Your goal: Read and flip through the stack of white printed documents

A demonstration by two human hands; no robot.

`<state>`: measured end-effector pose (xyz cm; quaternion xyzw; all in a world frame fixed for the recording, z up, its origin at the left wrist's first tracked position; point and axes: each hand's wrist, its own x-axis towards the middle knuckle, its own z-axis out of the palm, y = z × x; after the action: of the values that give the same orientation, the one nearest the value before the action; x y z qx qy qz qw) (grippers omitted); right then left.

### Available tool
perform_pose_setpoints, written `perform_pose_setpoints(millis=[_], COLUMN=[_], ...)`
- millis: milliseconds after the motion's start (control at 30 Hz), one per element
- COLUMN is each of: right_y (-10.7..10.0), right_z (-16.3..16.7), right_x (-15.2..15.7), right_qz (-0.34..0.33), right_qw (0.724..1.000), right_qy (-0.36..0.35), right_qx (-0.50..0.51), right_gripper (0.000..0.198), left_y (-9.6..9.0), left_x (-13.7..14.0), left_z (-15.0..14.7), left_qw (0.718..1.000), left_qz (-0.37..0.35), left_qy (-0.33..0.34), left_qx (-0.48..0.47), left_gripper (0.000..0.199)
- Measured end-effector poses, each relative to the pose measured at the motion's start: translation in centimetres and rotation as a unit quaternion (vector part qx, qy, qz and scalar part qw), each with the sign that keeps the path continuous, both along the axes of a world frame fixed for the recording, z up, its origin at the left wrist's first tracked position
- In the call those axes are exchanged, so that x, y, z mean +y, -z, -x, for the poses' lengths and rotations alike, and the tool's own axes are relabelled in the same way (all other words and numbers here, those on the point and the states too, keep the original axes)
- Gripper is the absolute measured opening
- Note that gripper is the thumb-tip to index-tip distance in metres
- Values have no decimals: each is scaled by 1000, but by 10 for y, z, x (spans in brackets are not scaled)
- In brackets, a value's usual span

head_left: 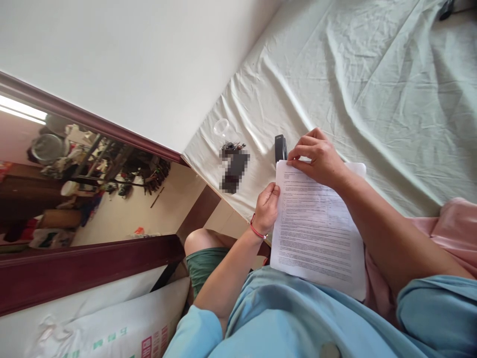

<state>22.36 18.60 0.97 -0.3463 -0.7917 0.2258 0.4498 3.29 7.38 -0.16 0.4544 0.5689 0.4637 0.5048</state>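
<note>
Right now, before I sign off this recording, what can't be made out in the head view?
All in the head view:
Printed sheets: wording too small to read; lower pages covered by the top one.
Left hand: most fingers hidden behind the sheets.
Black stapler-like object: lower end hidden by the sheets.
Dark item: blurred by pixelation.
Dark object at top right: cut off by the picture's edge.

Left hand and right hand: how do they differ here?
The left hand has a red bracelet at its wrist; the right hand shows none. The left hand grips the papers by their left edge; the right hand's fingers are at their top edge. Both hands are bare.
</note>
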Motion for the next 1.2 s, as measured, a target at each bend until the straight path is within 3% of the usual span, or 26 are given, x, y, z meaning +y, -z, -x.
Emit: perform_pose_setpoints(millis=[400,933,1200], right_y=[0,-6,-4], right_z=[-1,-1,0], right_x=[0,-1,-1], right_qz=[31,31,45], right_qw=[999,999,998], right_qy=[9,-42,-29], right_qx=[-41,-7,-17], right_gripper=[21,22,23], left_y=[-8,-5,-7], left_x=[-1,2,2], left_z=[-5,-7,-10], left_qw=[994,998,996], left_qz=[-33,-17,-21], left_qy=[31,33,43], left_qx=[104,50,72], left_gripper=[50,50,50])
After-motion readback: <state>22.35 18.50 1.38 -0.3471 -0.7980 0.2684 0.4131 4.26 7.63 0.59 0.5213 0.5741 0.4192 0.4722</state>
